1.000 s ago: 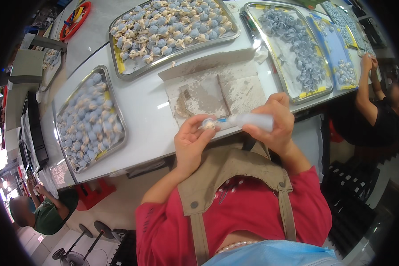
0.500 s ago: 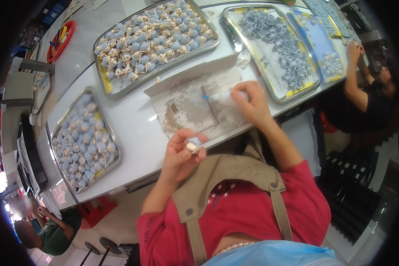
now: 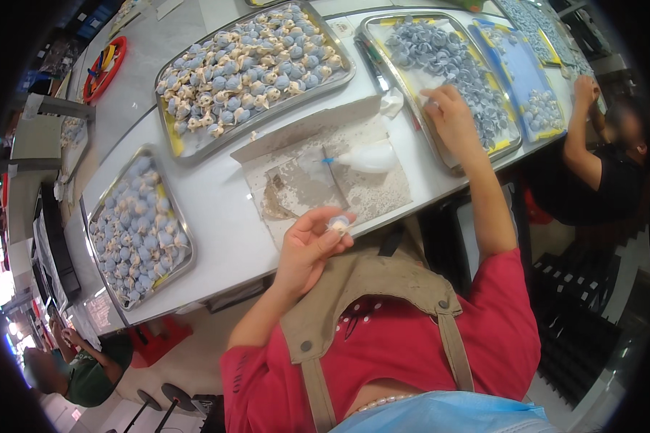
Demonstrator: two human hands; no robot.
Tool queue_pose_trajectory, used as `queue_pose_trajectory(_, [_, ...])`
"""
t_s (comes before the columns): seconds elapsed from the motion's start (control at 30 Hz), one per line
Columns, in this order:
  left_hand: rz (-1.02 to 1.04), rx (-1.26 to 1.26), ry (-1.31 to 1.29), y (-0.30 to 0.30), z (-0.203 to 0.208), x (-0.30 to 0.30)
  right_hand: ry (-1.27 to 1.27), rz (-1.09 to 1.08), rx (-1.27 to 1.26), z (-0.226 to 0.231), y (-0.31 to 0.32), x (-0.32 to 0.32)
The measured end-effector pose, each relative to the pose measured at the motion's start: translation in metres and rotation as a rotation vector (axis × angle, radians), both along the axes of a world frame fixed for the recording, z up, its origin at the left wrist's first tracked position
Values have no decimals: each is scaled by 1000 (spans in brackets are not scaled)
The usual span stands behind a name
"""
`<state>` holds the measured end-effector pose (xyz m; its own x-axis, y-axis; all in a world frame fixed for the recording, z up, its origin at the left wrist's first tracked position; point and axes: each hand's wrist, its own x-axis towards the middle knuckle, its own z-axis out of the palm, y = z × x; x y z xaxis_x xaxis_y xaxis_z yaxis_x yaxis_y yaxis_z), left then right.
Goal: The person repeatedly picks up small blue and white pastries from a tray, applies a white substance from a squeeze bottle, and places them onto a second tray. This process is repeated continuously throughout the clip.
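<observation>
Near the table's front edge my left hand (image 3: 313,242) pinches a small cream-and-blue figure (image 3: 339,224) between thumb and fingers. My right hand (image 3: 451,119) reaches over the left rim of a metal tray (image 3: 412,94) that holds many loose blue cup-shaped pieces (image 3: 440,54). Its fingers are closed together, and what lies at their tips is too small to make out. Between my hands a white squeeze bottle (image 3: 368,159) with a blue tip lies on a stained, opened-out cardboard piece (image 3: 296,155).
A large metal tray (image 3: 267,108) of cream-and-blue figures stands at the back; a smaller tray (image 3: 188,252) of similar ones is at left. A blue tray (image 3: 509,65) lies right. A red basket (image 3: 119,54) sits far left. Co-workers (image 3: 592,155) sit at right and lower left.
My right hand has let go of the squeeze bottle, now lying on the cardboard, and has moved right and away to the tray of blue pieces. My left hand has shifted slightly right with the figure.
</observation>
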<state>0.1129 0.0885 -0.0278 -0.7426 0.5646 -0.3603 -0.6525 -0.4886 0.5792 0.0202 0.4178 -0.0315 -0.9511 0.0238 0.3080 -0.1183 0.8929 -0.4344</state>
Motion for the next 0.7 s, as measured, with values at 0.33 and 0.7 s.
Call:
queue_pose_trajectory(0.33, [142,-6,-18,11,5,-1,19,427,-555,42,-126,76])
queue_pose_trajectory(0.7, [124,-60,24,-4,5,2,44,430,-321,35,-157,88])
